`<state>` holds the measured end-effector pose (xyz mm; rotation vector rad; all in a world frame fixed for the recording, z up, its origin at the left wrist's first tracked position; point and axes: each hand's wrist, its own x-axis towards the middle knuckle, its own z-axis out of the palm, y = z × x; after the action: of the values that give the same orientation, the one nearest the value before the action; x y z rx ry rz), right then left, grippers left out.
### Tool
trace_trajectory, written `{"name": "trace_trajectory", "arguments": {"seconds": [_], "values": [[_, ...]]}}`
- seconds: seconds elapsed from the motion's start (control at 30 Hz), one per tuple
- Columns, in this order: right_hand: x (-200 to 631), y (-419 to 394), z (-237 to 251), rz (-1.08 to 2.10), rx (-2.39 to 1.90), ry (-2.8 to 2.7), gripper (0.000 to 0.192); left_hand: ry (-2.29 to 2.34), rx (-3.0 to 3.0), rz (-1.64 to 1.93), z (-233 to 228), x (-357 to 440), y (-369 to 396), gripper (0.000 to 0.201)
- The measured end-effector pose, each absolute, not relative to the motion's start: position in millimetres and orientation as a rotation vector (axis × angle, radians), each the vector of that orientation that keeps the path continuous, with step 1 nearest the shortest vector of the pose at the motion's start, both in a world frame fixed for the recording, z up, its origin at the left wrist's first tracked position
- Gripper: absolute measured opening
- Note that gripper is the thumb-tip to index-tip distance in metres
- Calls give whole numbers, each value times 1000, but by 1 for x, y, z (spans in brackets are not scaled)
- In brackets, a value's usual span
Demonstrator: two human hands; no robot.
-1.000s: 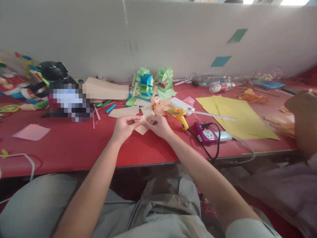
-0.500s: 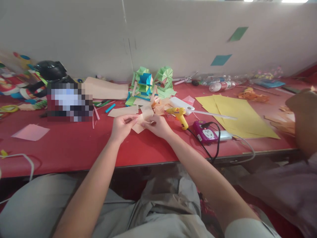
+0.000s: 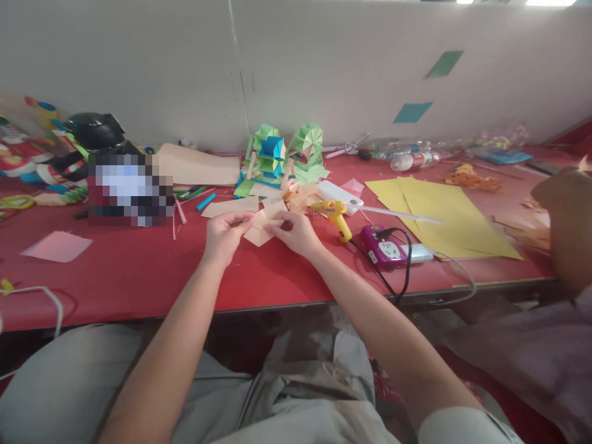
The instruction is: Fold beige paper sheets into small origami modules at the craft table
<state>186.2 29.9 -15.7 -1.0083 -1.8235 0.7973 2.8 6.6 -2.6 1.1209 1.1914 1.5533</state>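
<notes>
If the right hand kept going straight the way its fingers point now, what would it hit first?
The right hand points left across the folded paper toward the left hand; it would likely meet that hand's fingers first.

A yellow glue gun point(image 3: 333, 214) lies on the red desk point(image 3: 139, 277) (its cord trailing), a purple power strip point(image 3: 386, 248) right, yellow paper sheets point(image 3: 439, 216) further right, green paper models point(image 3: 284, 154) far.

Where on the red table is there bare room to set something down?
Bare red table lies along the near edge, between the pink sheet and the left hand. It is crowded behind the peach paper, around the glue gun and yellow sheets.
</notes>
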Motion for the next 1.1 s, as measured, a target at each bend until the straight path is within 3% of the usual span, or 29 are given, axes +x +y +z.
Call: {"name": "trace_trajectory", "arguments": {"seconds": [0.47, 0.67, 0.9, 1.0, 1.1], "values": [[184, 32, -19, 863, -902, -1740, 31, 1120, 909, 1498, 5, 1, 5, 32], [182, 31, -23, 1055, -746, -1660, 35, 1080, 911, 1563, 3, 1, 8, 30], [181, 32, -21, 1209, -643, -1521, 86, 1097, 925, 1653, -1, 0, 10, 28], [181, 36, -22, 1275, -655, -1447, 88, 1081, 943, 1684, 0, 1, 9, 29], [183, 39, -24, 1317, -713, -1399, 76, 1063, 989, 1697, 3, 2, 8, 31]]}}
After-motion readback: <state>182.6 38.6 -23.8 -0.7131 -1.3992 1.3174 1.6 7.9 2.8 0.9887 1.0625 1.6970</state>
